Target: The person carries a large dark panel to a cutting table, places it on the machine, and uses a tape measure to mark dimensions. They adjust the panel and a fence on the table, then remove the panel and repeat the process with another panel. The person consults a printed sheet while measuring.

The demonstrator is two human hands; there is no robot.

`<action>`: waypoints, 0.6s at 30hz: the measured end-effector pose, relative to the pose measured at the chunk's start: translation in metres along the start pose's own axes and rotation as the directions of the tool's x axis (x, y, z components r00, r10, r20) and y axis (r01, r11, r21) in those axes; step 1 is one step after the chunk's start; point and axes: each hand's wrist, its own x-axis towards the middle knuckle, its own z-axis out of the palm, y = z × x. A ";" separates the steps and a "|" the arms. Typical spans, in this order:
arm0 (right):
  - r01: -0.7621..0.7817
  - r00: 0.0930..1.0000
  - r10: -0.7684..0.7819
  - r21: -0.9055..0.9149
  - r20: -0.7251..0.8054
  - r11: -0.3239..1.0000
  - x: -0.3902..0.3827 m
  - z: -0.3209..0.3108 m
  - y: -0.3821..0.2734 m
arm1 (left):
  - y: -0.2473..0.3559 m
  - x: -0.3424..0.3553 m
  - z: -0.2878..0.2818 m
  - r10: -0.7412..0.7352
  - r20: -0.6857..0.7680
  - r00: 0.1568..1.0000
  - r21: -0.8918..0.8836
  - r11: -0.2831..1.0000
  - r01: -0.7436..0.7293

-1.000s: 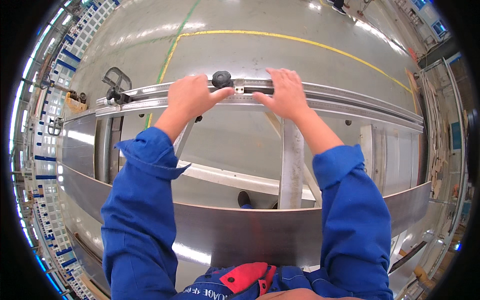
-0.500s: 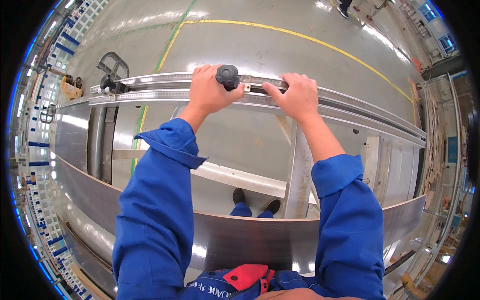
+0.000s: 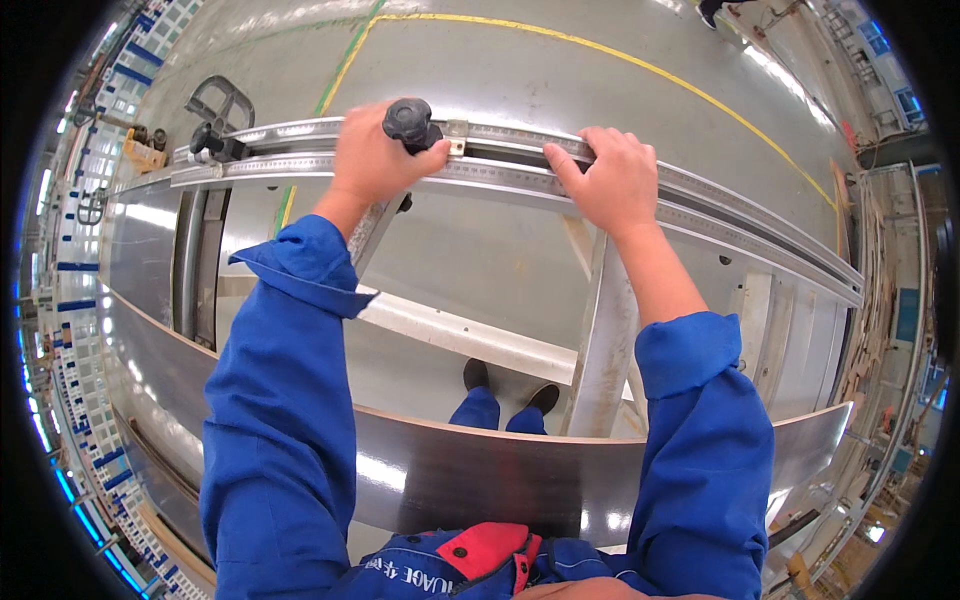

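Note:
A long aluminium rail point(image 3: 500, 177) with ruler scales runs across in front of me. My left hand point(image 3: 372, 165) is closed around a sliding stop on it, thumb pressed at its near side. The stop's black lobed knob point(image 3: 408, 121) stands up beside my fingers, and its small metal plate point(image 3: 456, 146) shows just right of my thumb. Farther right, my right hand point(image 3: 612, 180) grips the rail from above, its thumb at the slot and its fingers over the far edge. The undersides of both hands' fingers are hidden.
At the rail's left end sits another black-knobbed stop point(image 3: 214, 143) with a dark looped handle point(image 3: 222, 100) behind it. A dark glossy panel point(image 3: 500, 470) spans the bench near my body. Metal frame legs point(image 3: 605, 335) stand below. A person's foot point(image 3: 708, 15) shows far off.
My left hand and the knobbed stop have slid left along the rail. My right hand has shifted slightly right, so the hands are farther apart. The view has tilted a little.

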 end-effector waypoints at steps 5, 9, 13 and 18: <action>-0.023 1.000 0.024 -0.096 0.012 0.995 0.002 -0.004 -0.012 | -0.014 -0.009 -0.006 0.121 0.004 0.993 0.248 0.962 -0.118; -0.007 0.990 0.011 -0.033 0.141 0.999 0.010 -0.002 -0.036 | -0.015 -0.014 -0.003 0.086 0.055 0.995 0.231 0.968 -0.096; 0.268 0.957 -0.278 0.118 0.078 0.956 0.018 0.020 -0.068 | -0.017 -0.013 -0.008 0.159 0.026 0.987 0.193 0.968 -0.161; 0.267 0.944 -0.289 0.147 0.158 0.952 0.022 0.030 -0.075 | -0.021 -0.011 -0.012 0.170 0.084 0.982 0.233 0.955 -0.185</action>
